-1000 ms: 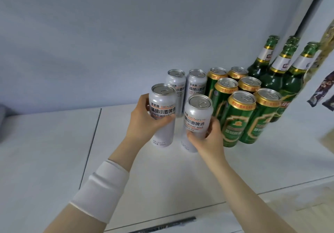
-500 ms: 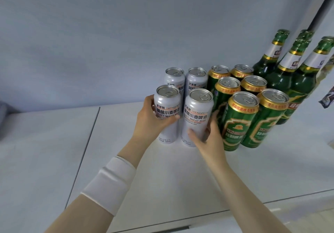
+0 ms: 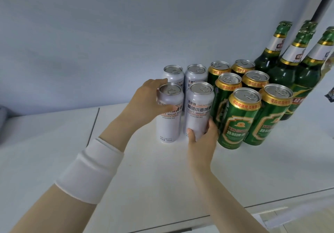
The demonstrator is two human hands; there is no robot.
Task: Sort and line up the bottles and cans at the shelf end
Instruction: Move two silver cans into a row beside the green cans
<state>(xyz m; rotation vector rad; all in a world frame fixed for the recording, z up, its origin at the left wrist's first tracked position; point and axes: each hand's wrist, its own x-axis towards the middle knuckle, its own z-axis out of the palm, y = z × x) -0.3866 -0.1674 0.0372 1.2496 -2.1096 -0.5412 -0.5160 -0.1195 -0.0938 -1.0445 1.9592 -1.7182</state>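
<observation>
Two white aluminium cans (image 3: pixel 198 106) are clasped by left hand (image 3: pixel 144 102) and right hand (image 3: pixel 202 140); adjacent green metal cans (image 3: pixel 236 120) could be toppled if shoved.

Four white beer cans (image 3: pixel 196 74) stand up in a square, with the front left white can (image 3: pixel 169 119) and front right white can (image 3: pixel 198 111) side by side. Just beside them on the right, six green cans (image 3: pixel 238 122) with gold rims stand in pairs, then tall green bottles (image 3: pixel 287 70)
</observation>
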